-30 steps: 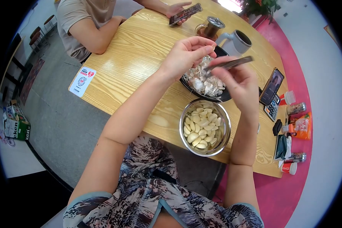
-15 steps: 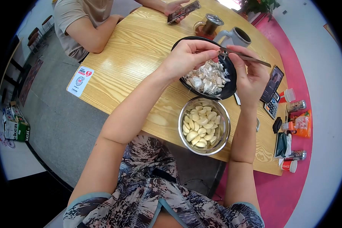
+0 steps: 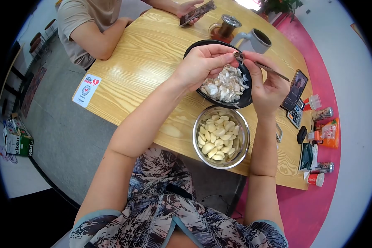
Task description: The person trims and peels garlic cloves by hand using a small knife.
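1. Wood-grain desk (image 3: 149, 53), pale yellow, glossy under window light; grey floor (image 3: 66, 99) beyond its edge.
2. Small pale piece, probably a garlic clove (image 3: 234, 53), mostly hidden by fingers, raised over the black bowl (image 3: 249, 94). Left hand (image 3: 206, 62): grip together, thumb and forefinger pinching it.
3. Right hand (image 3: 268, 89): grip clamped on a slim metal tool (image 3: 273, 70), its working end at the left fingertips. Exact tool type unclear.
4. Step in hand, by my reading: close work on that one piece with the tool. A next stroke would call for a firm pinch, light pressure and fingertips clear of the metal.
5. Below: papery garlic skins (image 3: 225, 87), crinkled, white to tan, heaped in the black bowl.
6. Nearer the body: round, shiny steel bowl (image 3: 247, 144) holding peeled cloves (image 3: 219, 136), smooth, plump, ivory.
7. Farther off: glass teapot (image 3: 226, 27), grey mug (image 3: 256, 41); at right, a propped phone (image 3: 295, 89) beside a calculator (image 3: 294, 115). Another person (image 3: 87, 29) sits across the corner.
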Demonstrator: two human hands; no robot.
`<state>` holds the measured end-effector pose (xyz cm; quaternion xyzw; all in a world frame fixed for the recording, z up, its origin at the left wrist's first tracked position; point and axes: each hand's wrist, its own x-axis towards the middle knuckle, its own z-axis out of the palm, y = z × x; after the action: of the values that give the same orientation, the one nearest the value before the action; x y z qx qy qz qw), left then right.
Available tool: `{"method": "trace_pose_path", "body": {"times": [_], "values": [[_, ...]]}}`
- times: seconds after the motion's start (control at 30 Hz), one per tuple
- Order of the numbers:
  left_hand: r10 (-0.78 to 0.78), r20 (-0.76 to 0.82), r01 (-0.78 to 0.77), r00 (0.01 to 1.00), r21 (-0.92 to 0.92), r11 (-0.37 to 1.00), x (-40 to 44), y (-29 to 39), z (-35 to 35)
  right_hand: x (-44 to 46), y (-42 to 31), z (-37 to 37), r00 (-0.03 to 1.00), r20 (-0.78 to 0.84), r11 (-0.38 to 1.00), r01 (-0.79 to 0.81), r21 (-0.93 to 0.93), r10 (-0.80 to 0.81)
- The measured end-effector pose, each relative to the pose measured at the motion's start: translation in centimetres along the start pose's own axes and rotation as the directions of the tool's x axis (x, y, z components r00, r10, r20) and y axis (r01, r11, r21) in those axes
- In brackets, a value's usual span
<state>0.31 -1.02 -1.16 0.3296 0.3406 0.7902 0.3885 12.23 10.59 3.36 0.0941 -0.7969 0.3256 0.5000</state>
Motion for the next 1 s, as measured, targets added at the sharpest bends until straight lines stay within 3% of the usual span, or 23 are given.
{"method": "trace_pose_path", "body": {"times": [0.4,0.67,0.73,0.77,0.8,0.9,0.97,1.0], "values": [[-0.052,-0.051,0.042,0.997,-0.184,0.982,0.4,0.1,-0.7,0.4,-0.4,-1.0,0.978,0.091,0.972,-0.199,0.123,0.189],[-0.039,-0.086,0.018,0.996,-0.232,0.973,0.6,0.3,-1.6,1.5,0.2,-2.8,0.975,0.010,0.945,-0.217,0.245,0.222],[-0.040,-0.076,0.021,0.996,-0.245,0.969,0.5,0.3,-1.4,1.7,1.5,-2.6,0.910,0.099,0.886,-0.415,0.209,0.403],[-0.050,-0.051,0.036,0.997,-0.246,0.969,0.3,0.2,-1.4,1.3,1.3,-2.9,0.885,0.181,0.899,-0.438,0.016,0.428],[-0.061,-0.020,0.054,0.998,-0.242,0.969,0.4,0.3,-1.3,0.9,1.6,-2.0,0.854,0.164,0.865,-0.461,-0.199,0.493],[-0.061,-0.012,0.057,0.998,-0.221,0.974,0.4,0.2,-1.1,0.9,0.7,-1.5,0.881,0.099,0.886,-0.459,-0.067,0.463],[-0.058,-0.018,0.054,0.998,-0.190,0.980,0.3,0.2,-1.0,0.9,0.4,-1.2,0.929,0.023,0.913,-0.366,0.180,0.368],[-0.053,-0.022,0.049,0.998,-0.157,0.986,0.3,0.2,-0.9,0.9,0.2,-1.1,0.929,0.022,0.913,-0.367,0.178,0.369]]}}
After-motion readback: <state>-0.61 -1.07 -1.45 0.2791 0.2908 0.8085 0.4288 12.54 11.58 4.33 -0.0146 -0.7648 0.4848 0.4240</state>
